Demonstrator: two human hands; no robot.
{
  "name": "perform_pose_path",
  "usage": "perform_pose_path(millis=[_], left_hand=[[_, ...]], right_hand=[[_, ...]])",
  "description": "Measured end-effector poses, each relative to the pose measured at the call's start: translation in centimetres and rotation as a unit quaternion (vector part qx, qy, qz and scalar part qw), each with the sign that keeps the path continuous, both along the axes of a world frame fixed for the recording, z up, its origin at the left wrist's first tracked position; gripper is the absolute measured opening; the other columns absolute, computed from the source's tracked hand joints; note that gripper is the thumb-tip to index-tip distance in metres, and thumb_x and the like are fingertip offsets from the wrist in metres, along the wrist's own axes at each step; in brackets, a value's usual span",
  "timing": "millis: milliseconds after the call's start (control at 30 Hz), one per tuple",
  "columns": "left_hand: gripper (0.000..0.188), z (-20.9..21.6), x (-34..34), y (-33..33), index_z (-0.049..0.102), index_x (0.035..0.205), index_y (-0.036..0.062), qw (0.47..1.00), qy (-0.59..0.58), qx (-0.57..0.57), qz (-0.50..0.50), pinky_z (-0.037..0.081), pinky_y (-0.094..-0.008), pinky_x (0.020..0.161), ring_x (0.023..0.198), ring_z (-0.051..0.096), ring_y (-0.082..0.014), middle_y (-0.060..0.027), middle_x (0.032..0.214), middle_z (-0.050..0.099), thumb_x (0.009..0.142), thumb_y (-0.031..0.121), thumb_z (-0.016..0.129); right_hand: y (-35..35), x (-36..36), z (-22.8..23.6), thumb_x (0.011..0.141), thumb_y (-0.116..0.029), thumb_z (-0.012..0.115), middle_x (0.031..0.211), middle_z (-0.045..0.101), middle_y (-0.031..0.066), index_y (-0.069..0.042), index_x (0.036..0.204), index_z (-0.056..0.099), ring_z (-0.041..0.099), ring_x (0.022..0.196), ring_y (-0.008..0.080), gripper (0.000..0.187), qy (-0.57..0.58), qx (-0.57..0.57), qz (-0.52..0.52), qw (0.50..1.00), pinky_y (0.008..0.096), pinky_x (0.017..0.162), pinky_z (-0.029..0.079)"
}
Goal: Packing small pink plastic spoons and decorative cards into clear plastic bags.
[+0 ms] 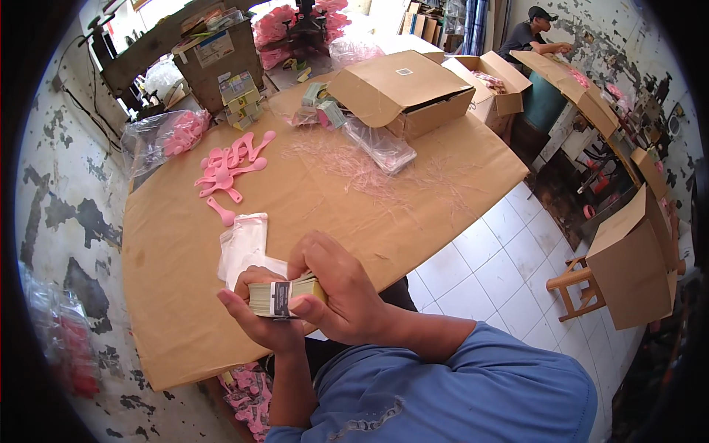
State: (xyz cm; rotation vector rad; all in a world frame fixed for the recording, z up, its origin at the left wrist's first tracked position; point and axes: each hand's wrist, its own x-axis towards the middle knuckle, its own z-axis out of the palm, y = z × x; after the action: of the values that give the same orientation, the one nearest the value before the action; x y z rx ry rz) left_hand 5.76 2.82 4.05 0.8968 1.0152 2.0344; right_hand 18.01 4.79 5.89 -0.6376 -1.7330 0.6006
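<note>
Above the near edge of the brown tabletop (177, 295), a thick stack of small pale cards (261, 300) is held between the person's two hands. The left hand (275, 331) grasps it from below and the left, fingers wrapped around it; the right hand (341, 289) grips its right end, thumb on the near side and curled fingers over the top. A black-and-white band (281, 299) circles the stack. Just beyond the hands, white plastic sleeves (246, 240) lie overlapping on the tabletop. Past these, a single pink spoon (221, 211) lies near a loose pile of pink spoons (224, 171). Farther left, a clear bag (144, 140) holds more pink pieces. Toward the far right of the tabletop sits a cardboard box (395, 85), with a clear plastic packet (384, 151) just on its near side and thin pink strands (362, 173) scattered near the packet. Well apart, at far right, a person in a dark cap (526, 37) leans at another work surface.
</note>
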Motion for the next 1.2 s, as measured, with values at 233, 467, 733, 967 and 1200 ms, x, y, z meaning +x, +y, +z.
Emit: perform_pose_path(millis=[233, 467, 733, 967, 1200], left_hand=[[0.065, -0.2, -1.2, -0.5, 0.049, 0.068, 0.0061, 0.995, 0.003, 0.024, -0.096, 0.040, -0.0307, 0.066, 0.062, 0.046, -0.0159, -0.0057, 0.064, 0.051, 0.110, 0.047, 0.020], [0.063, 0.7, 0.2, -1.2, 0.051, 0.067, 0.0054, 0.971, -0.179, -0.056, -0.147, 0.041, -0.0323, 0.066, 0.064, 0.048, -0.0163, -0.0075, 0.065, 0.052, 0.109, 0.045, 0.025], [0.071, -0.6, -1.6, -1.4, 0.055, 0.063, 0.0032, 0.902, -0.079, 0.054, -0.422, 0.043, -0.0329, 0.056, 0.053, 0.049, -0.0208, -0.0122, 0.059, 0.054, 0.109, 0.045, 0.020], [0.058, -0.5, -1.5, 0.4, 0.055, 0.073, 0.0061, 0.996, -0.062, -0.041, -0.046, 0.048, -0.0310, 0.060, 0.059, 0.053, -0.0155, -0.0051, 0.064, 0.055, 0.109, 0.044, 0.029], [0.059, -0.6, -1.2, -0.5, 0.054, 0.073, 0.0057, 0.981, -0.110, -0.051, -0.152, 0.043, -0.0326, 0.066, 0.064, 0.050, -0.0159, -0.0077, 0.068, 0.057, 0.108, 0.045, 0.029]], right_hand=[[0.5, -0.6, -0.3, 0.095, -0.068, 0.056, 0.111, 0.057, 0.0167, 0.002, 0.125, 0.047, 0.060, 0.103, 0.0283, 0.077, 0.053, -0.074, 0.060, 0.994, 0.0387, 0.088, 0.049], [1.2, -0.4, -0.1, 0.093, -0.078, 0.046, 0.116, 0.058, 0.0175, 0.000, 0.134, 0.044, 0.059, 0.110, 0.0258, 0.088, 0.060, -0.188, 0.139, 0.970, 0.0390, 0.092, 0.048], [5.6, 0.3, -2.1, 0.100, -0.068, 0.045, 0.120, 0.055, 0.0158, 0.000, 0.140, 0.042, 0.055, 0.112, 0.0240, 0.079, -0.031, -0.107, -0.026, 0.993, 0.0377, 0.100, 0.043], [-0.8, -0.5, 1.0, 0.099, -0.069, 0.043, 0.131, 0.051, 0.0261, 0.001, 0.139, 0.045, 0.052, 0.121, 0.0407, 0.080, 0.049, -0.018, 0.035, 0.998, 0.0473, 0.105, 0.039], [1.1, -0.6, -0.3, 0.096, -0.071, 0.046, 0.142, 0.045, 0.0282, 0.005, 0.147, 0.037, 0.046, 0.131, 0.0444, 0.092, -0.020, 0.052, -0.002, 0.998, 0.0508, 0.110, 0.036]])
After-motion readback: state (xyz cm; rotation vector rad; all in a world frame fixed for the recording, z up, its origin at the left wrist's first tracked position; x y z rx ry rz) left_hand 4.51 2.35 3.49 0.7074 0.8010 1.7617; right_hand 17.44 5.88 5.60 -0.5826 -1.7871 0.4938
